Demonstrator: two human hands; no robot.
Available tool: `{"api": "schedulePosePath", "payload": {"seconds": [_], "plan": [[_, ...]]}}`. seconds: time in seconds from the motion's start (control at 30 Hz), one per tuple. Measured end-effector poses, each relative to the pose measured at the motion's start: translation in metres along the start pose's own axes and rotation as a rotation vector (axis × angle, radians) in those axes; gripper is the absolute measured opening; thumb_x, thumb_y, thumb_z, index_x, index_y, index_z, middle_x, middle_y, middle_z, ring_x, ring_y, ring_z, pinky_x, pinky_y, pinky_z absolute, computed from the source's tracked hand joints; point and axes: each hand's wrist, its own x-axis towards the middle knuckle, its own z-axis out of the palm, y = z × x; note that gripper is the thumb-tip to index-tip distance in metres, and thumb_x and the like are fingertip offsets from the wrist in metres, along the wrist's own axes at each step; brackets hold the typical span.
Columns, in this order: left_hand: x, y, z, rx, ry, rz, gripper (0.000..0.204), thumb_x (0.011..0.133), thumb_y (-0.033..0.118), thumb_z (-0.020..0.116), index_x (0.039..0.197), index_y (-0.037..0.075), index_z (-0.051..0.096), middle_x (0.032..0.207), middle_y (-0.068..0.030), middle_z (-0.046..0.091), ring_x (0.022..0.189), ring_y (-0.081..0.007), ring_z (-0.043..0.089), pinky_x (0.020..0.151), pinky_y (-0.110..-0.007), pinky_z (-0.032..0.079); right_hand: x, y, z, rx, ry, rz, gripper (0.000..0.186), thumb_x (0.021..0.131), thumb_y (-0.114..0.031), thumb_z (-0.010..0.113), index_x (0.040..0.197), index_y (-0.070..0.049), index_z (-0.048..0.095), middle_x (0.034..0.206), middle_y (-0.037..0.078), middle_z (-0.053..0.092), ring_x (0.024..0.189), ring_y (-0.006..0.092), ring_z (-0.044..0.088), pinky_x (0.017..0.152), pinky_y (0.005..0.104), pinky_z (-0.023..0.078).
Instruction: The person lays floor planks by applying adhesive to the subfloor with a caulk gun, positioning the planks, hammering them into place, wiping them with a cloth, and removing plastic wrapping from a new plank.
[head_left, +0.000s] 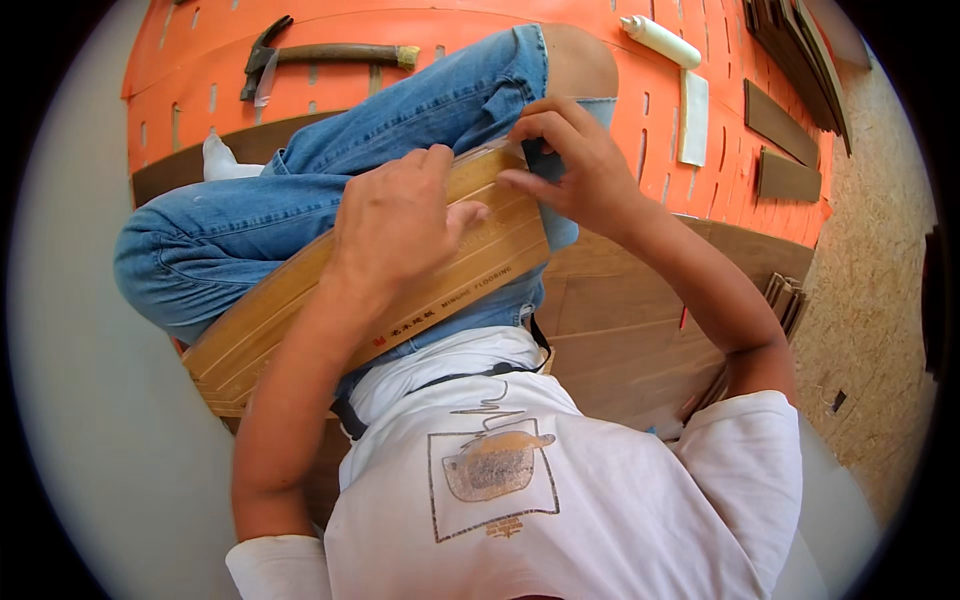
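A yellowish-brown floorboard, grooved and printed on its upward face, lies slantwise across my lap. My left hand rests on it, fingers bent over the far edge and thumb lying on the face. At the board's right end is my right hand, its thumb and fingertips drawn in around the corner. Something clear and shiny, perhaps film, shows along the far edge between the hands; whether my right fingers pinch it is too small to tell.
Orange slotted underlay covers the floor ahead, bearing a hatchet-like hammer, a white tube and a white strip. Brown board pieces lie at right, near stacked planks. Laid brown flooring is beside me.
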Motion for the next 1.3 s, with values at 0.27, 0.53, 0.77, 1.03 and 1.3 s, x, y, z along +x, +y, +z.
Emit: {"api": "schedulePosePath", "payload": {"seconds": [0.27, 0.53, 0.77, 1.03, 1.3], "plan": [[-0.003, 0.004, 0.002, -0.009, 0.014, -0.032, 0.043, 0.082, 0.04, 0.079, 0.102, 0.004, 0.065, 0.09, -0.0142, 0.069, 0.083, -0.0346, 0.069, 0.07, -0.044, 0.054, -0.01, -0.008, 0.012, 0.128, 0.086, 0.156, 0.027, 0.083, -0.01, 0.082, 0.107, -0.005, 0.07, 0.104, 0.008, 0.063, 0.088, 0.0238, 0.065, 0.07, 0.0346, 0.056], [-0.002, 0.007, 0.015, 0.169, 0.188, 0.019, 0.029, 0.096, 0.034, 0.067, 0.086, 0.008, 0.059, 0.076, -0.0095, 0.064, 0.069, -0.0289, 0.067, 0.06, -0.041, 0.054, -0.008, -0.013, 0.016, -0.12, 0.262, -0.138, 0.014, 0.08, -0.001, 0.076, 0.091, -0.003, 0.067, 0.096, 0.009, 0.066, 0.088, 0.0286, 0.065, 0.071, 0.0371, 0.055], [0.0, 0.003, 0.026, 0.246, 0.309, 0.039, 0.031, 0.102, 0.031, 0.06, 0.08, 0.01, 0.056, 0.069, -0.0071, 0.061, 0.062, -0.0254, 0.065, 0.055, -0.038, 0.053, -0.016, -0.028, 0.017, -0.246, 0.226, -0.119, 0.015, 0.079, 0.003, 0.075, 0.086, -0.001, 0.062, 0.094, 0.011, 0.066, 0.087, 0.0301, 0.065, 0.072, 0.039, 0.054], [-0.002, 0.001, 0.027, 0.198, 0.339, 0.009, 0.032, 0.103, 0.031, 0.059, 0.079, 0.01, 0.056, 0.068, -0.0072, 0.063, 0.061, -0.0263, 0.066, 0.054, -0.039, 0.053, -0.036, -0.05, 0.012, -0.102, 0.168, -0.075, 0.015, 0.08, 0.005, 0.075, 0.087, 0.002, 0.062, 0.093, 0.014, 0.065, 0.084, 0.0311, 0.065, 0.07, 0.0394, 0.054], [-0.001, -0.004, 0.029, 0.182, 0.371, 0.019, 0.032, 0.103, 0.029, 0.058, 0.078, 0.009, 0.056, 0.068, -0.0081, 0.063, 0.061, -0.0276, 0.066, 0.054, -0.04, 0.053, -0.033, -0.044, 0.015, -0.018, 0.182, -0.029, 0.019, 0.083, 0.004, 0.075, 0.095, 0.0, 0.061, 0.101, 0.013, 0.065, 0.09, 0.0333, 0.065, 0.077, 0.0406, 0.054]]}}
